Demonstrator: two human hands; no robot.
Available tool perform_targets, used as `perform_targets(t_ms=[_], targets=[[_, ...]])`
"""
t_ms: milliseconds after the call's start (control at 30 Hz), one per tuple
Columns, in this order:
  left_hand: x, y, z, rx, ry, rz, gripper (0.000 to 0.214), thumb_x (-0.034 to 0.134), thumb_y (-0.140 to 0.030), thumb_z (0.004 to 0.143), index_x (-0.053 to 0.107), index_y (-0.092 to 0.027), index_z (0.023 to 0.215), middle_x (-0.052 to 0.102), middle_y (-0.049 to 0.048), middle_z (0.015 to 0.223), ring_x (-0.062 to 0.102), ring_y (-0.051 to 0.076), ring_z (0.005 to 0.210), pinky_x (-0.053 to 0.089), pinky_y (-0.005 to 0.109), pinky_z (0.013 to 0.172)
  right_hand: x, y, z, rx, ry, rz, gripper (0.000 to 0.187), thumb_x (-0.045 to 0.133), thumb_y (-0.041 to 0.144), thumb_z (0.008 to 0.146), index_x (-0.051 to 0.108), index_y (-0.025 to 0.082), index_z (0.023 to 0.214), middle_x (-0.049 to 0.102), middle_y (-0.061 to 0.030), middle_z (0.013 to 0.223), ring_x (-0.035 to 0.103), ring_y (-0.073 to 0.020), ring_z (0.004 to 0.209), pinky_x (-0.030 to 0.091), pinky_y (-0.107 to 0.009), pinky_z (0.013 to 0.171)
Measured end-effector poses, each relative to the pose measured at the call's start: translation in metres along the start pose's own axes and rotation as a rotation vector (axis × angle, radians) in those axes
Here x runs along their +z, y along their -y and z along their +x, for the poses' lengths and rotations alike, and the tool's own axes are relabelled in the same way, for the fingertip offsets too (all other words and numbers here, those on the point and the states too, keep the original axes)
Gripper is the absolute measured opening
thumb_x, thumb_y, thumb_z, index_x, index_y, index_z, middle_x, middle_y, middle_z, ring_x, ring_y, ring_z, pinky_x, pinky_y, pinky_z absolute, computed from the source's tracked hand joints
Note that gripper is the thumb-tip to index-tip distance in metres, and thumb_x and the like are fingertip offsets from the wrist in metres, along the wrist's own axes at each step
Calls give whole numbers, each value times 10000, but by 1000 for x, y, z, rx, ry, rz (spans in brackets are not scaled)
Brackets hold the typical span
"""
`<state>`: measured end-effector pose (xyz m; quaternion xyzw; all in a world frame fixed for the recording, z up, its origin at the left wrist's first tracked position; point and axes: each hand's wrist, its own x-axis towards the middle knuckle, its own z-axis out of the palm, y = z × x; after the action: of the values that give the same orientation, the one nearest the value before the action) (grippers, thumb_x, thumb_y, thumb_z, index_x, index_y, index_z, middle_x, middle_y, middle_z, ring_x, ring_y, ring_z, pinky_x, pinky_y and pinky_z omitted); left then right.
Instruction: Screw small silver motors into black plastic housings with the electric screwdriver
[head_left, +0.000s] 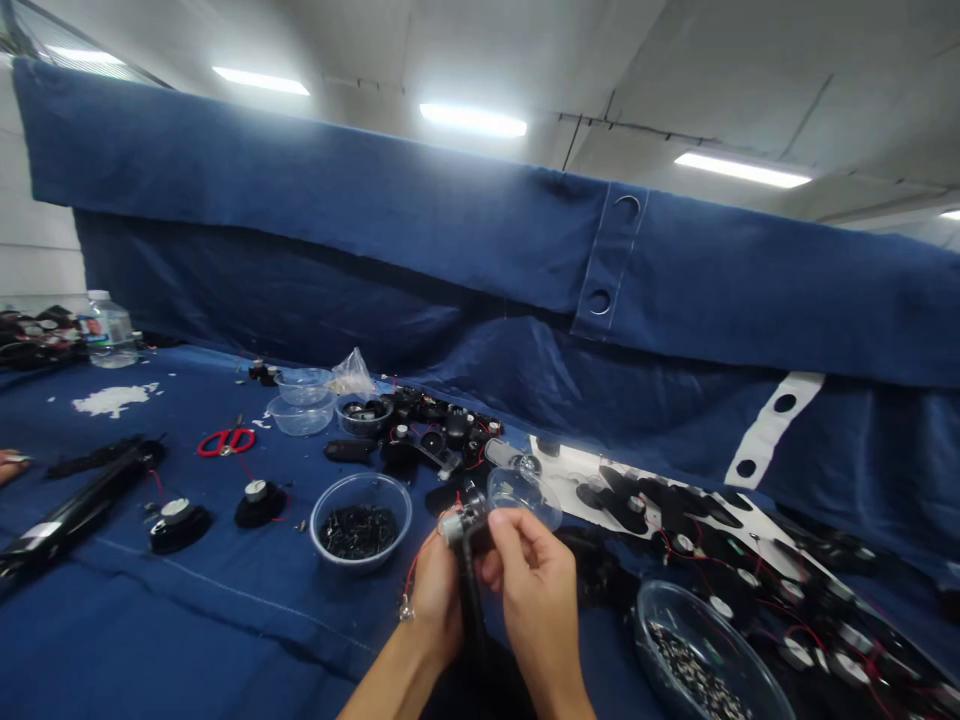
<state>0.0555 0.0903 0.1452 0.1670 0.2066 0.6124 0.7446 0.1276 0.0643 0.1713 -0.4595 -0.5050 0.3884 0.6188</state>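
My left hand (435, 595) is closed around a black handle-shaped plastic part (469, 585) that has a small silver motor (452, 527) at its top. Red wire runs from the motor down past my left wrist to a small metal piece (406, 608). Against the right side of the part's head, the thumb and fingers of my right hand (538, 590) are pinched together; whatever they grip is too small or hidden to make out. Just left of my hands stands a clear bowl (361, 563) of small black pieces. Behind my right hand is a clear plastic dish (534, 497).
Red-handled scissors (226, 442), motors on black bases (175, 520) and a long black object (82, 500) lie on the left. A bowl of small metal pieces (705, 660) stands at the front right, beside many wired motors. Another person's hand (11, 465) shows at the left edge.
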Motion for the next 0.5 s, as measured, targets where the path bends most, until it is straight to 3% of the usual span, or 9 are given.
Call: perform_targets(t_ms=[100,267,367,500], targets=[[-2,3,2,17,-46,16,338,833,-433,687,618,-176,643,601,-23,516,583,155,502,496,271,559,2,-6,0,-3,-50,46,462,654,604,877,629,173,711,479,50,537,439,-95,524,368,-205,512],[-4,0,5,110,-140,35,157,734,-336,837,695,-184,843,684,-7,649,638,150,587,524,245,594,-4,-17,10,61,-51,182,372,794,538,780,670,196,856,633,26,733,554,-113,665,464,-201,635],[1,-3,2,115,-61,90,190,758,-351,848,716,-170,889,690,11,702,635,137,601,521,221,576,-18,-28,24,172,-30,290,381,796,539,763,688,211,925,687,11,772,605,-137,650,506,-231,618],[6,-3,-4,169,54,213,279,869,-376,756,687,-164,751,623,-34,646,583,84,547,492,160,530,-37,-39,34,287,39,363,458,777,600,752,740,156,856,685,-32,643,582,-148,491,480,-247,470]])
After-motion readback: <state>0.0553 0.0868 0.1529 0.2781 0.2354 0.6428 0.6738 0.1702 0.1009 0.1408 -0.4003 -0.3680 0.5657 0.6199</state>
